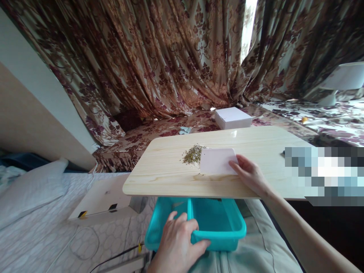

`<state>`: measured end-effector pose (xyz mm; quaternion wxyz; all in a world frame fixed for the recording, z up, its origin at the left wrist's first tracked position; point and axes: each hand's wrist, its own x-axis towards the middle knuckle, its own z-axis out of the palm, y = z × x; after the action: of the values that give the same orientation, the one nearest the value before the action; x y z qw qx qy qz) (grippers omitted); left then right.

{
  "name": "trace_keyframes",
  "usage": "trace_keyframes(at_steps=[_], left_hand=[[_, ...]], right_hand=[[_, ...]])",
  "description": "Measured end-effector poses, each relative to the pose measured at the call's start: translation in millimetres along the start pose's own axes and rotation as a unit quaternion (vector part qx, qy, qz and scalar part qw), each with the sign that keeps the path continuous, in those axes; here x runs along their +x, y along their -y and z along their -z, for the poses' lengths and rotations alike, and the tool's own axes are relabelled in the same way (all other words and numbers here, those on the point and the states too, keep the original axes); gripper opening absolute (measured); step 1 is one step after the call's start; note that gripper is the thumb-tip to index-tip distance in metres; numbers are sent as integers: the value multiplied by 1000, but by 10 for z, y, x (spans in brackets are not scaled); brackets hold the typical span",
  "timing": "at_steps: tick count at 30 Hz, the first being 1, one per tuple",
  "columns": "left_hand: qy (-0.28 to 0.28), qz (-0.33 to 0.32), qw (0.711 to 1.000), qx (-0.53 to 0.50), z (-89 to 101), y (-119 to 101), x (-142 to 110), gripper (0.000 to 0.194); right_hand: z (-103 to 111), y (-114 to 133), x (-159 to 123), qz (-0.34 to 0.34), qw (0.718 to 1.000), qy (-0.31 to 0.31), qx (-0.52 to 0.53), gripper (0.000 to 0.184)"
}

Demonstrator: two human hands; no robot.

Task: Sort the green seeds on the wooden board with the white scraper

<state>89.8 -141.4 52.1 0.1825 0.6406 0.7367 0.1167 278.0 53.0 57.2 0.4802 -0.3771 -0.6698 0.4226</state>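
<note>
A small heap of mixed green, brown and pale grains or seeds [192, 154] lies on the light wood-grain tabletop [159, 182], with a few bits scattered round it. My right hand [250, 173] pinches the right edge of a thin white rectangular plastic sheet [217, 161], whose left edge meets the heap. Below the table's near edge is a turquoise two-compartment bin [241, 227]. My left hand [180, 237] grips its near side around the divider, thumb over the front rim. Part of the left compartment is hidden behind that hand.
A white box [233, 118] stands beyond the table's far edge. Left of the bin, a white carton [102, 197] and cables [119, 256] lie on the quilted bed [42, 235]. A lamp [345, 77] stands far right; a pixelated patch covers the table's right end.
</note>
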Motion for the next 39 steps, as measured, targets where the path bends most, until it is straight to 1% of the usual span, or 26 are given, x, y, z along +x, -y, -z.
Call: trace_keyframes(at_steps=[3, 6, 8, 9, 11, 13, 15, 24, 34, 39], left_hand=[[0, 1, 1000, -3, -4, 6, -6, 16], [6, 2, 1000, -2, 5, -4, -12, 15], [9, 3, 1000, 0, 17, -15, -12, 15], [11, 5, 1000, 2, 23, -19, -11, 15], [13, 5, 1000, 4, 30, -23, -9, 15], [7, 2, 1000, 2, 28, -19, -9, 15], [2, 1, 1000, 1, 20, -11, -13, 14], [8, 6, 1000, 6, 10, -7, -20, 15], [9, 7, 1000, 0, -2, -2, -18, 14], [11, 8, 1000, 3, 17, -11, -20, 14]], right_hand=[[-6, 0, 1, 7, 1000, 3, -5, 27], [-3, -4, -6, 8, 999, 26, -18, 25], [2, -6, -10, 6, 999, 37, -6, 25], [6, -9, -10, 5, 999, 36, 4, 25], [12, -15, -6, 3, 1000, 14, 19, 25], [16, -24, 1, 5, 1000, -16, 17, 24], [18, -29, 4, 6, 1000, -28, 8, 22], [1, -13, -17, -1, 1000, -2, -3, 27], [8, -54, -8, 6, 1000, 2, -13, 27], [2, -57, -12, 13, 1000, -7, -17, 27]])
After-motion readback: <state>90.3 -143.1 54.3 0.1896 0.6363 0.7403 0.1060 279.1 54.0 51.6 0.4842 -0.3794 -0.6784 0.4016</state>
